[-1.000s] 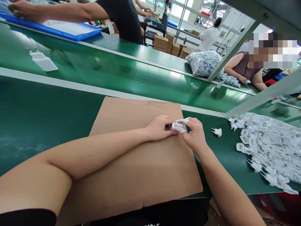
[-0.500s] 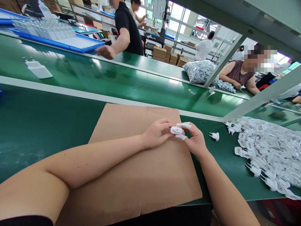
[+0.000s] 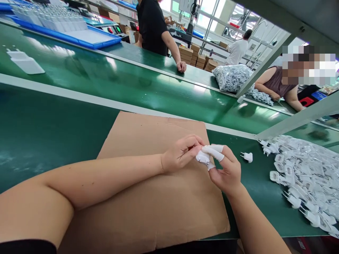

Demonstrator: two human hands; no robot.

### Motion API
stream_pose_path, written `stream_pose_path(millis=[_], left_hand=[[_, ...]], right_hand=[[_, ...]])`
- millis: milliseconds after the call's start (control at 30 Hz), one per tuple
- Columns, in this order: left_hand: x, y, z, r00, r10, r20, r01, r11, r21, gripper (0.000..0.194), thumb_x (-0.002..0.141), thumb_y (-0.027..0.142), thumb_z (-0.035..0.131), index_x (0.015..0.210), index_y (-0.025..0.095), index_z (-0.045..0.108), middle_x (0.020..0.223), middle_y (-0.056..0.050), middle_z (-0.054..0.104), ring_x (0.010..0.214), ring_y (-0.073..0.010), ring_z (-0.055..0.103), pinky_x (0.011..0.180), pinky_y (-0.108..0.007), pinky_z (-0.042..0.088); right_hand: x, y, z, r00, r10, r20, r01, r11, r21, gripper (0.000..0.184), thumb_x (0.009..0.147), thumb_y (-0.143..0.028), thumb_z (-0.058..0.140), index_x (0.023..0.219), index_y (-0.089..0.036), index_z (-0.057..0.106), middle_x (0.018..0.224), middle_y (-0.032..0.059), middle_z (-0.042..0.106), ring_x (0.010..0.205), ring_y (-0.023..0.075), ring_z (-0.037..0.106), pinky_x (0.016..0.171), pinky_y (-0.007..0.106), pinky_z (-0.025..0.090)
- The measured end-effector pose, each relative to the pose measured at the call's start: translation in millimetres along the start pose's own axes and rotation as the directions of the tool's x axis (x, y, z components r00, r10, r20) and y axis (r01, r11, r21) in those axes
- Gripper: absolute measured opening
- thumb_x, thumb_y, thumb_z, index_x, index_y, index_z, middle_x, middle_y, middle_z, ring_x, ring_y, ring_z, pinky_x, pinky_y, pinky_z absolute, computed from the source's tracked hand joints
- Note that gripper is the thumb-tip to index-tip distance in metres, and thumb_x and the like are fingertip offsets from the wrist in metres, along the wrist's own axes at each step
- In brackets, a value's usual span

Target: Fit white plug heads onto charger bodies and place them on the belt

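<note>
Above the cardboard sheet (image 3: 159,208), both hands meet at a small white plug piece (image 3: 202,158). My left hand (image 3: 182,151) pinches its upper left edge, thumb and fingertips closed. White finger covers sit on the thumb and fingers of my right hand (image 3: 226,167), which grips the same piece from the right. Those fingers partly hide the piece, so its pins cannot be made out. A loose white two-pin plug (image 3: 247,157) lies on the green table just right of the right hand.
A large heap of white plug pieces (image 3: 312,176) with clear plastic spreads over the right side. Beyond a pale rail runs a green conveyor (image 3: 148,95) carrying a white charger (image 3: 25,61). Across it are a blue tray (image 3: 103,43), a stuffed plastic bag (image 3: 233,77), co-workers and a slanted metal post (image 3: 267,67).
The plug piece has been tilted between my hands, and my right fingers now reach over its top. The co-worker's arm in black has swung right. The charger appears further left as the view shifts.
</note>
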State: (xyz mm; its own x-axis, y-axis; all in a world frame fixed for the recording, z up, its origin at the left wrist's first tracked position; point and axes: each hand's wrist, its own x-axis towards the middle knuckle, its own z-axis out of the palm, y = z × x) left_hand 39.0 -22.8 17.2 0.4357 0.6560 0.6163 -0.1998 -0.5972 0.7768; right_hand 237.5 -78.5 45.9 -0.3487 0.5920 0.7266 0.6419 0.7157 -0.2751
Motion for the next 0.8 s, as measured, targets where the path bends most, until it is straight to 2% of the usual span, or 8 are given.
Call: stream_pose_path(millis=[133, 233, 367, 467, 600, 700, 800], left_hand=[[-0.5, 8.3, 5.0, 0.991, -0.131, -0.04, 0.129, 0.991, -0.046, 0.042, 0.108, 0.049, 0.043, 0.087, 0.018, 0.061, 0.089, -0.006, 0.066, 0.078, -0.0152, 0.059, 0.074, -0.03, 0.051], [-3.6, 6.3, 9.4, 0.972, -0.217, -0.086, 0.205, 0.971, -0.126, 0.051, 0.108, 0.057, 0.038, 0.089, 0.017, 0.064, 0.083, -0.005, 0.065, 0.071, -0.0149, 0.057, 0.067, -0.03, 0.048], [-8.1, -1.1, 12.9, 0.979, -0.151, -0.136, 0.121, 0.971, -0.207, 0.055, 0.108, 0.06, 0.036, 0.089, 0.017, 0.064, 0.095, -0.009, 0.069, 0.069, -0.014, 0.058, 0.064, -0.03, 0.048], [-8.8, -3.0, 8.7, 0.994, -0.074, -0.079, 0.056, 0.975, -0.215, 0.056, 0.106, 0.065, 0.036, 0.096, 0.017, 0.064, 0.101, -0.011, 0.069, 0.073, -0.0154, 0.06, 0.065, -0.031, 0.05], [-8.4, -2.8, 0.5, 0.997, 0.01, 0.071, 0.001, 0.989, -0.151, 0.047, 0.098, 0.064, 0.053, 0.11, 0.019, 0.059, 0.105, -0.011, 0.067, 0.091, -0.0221, 0.064, 0.08, -0.036, 0.053], [-9.2, -2.4, 0.1, 0.993, -0.021, 0.119, 0.036, 0.992, -0.123, 0.036, 0.1, 0.052, 0.055, 0.118, 0.021, 0.053, 0.108, -0.011, 0.065, 0.097, -0.0227, 0.062, 0.085, -0.037, 0.052], [-9.9, -1.1, 3.7, 0.986, -0.069, 0.149, 0.093, 0.982, -0.162, 0.033, 0.101, 0.048, 0.056, 0.119, 0.022, 0.048, 0.108, -0.009, 0.06, 0.091, -0.0192, 0.058, 0.08, -0.034, 0.05]], right_hand=[[-1.1, -4.7, 1.0, 1.0, 0.011, -0.008, -0.011, 1.0, 0.01, 0.055, 0.084, -0.007, 0.067, 0.133, -0.033, 0.067, 0.109, 0.0064, 0.074, 0.103, 0.0271, 0.073, 0.087, 0.044, 0.064], [-1.6, -7.6, 1.9, 0.999, 0.045, -0.018, -0.045, 0.999, 0.029, 0.051, 0.084, -0.011, 0.069, 0.13, -0.032, 0.068, 0.112, 0.0071, 0.075, 0.106, 0.0286, 0.073, 0.089, 0.047, 0.065], [-0.1, -10.4, 2.0, 0.999, 0.025, -0.026, -0.024, 0.999, 0.04, 0.049, 0.085, -0.011, 0.07, 0.129, -0.032, 0.068, 0.111, 0.0065, 0.076, 0.104, 0.0275, 0.075, 0.091, 0.047, 0.065], [-1.3, -9.5, 2.2, 0.997, 0.047, -0.053, -0.045, 0.998, 0.047, 0.047, 0.086, -0.013, 0.072, 0.128, -0.032, 0.069, 0.112, 0.0069, 0.077, 0.101, 0.027, 0.075, 0.088, 0.045, 0.066], [-7.5, -5.7, 4.4, 0.986, 0.141, -0.09, -0.131, 0.986, 0.105, 0.053, 0.084, -0.021, 0.081, 0.134, -0.029, 0.065, 0.112, 0.008, 0.078, 0.095, 0.0272, 0.077, 0.084, 0.044, 0.066], [-10.7, -5.2, 6.6, 0.97, 0.217, -0.108, -0.197, 0.966, 0.167, 0.059, 0.083, -0.023, 0.083, 0.138, -0.028, 0.062, 0.111, 0.0073, 0.078, 0.097, 0.0268, 0.077, 0.089, 0.044, 0.066], [-11.5, -7.2, 7.7, 0.962, 0.247, -0.118, -0.225, 0.959, 0.173, 0.064, 0.082, -0.021, 0.081, 0.142, -0.027, 0.058, 0.113, 0.0074, 0.078, 0.099, 0.0272, 0.078, 0.093, 0.045, 0.065]])
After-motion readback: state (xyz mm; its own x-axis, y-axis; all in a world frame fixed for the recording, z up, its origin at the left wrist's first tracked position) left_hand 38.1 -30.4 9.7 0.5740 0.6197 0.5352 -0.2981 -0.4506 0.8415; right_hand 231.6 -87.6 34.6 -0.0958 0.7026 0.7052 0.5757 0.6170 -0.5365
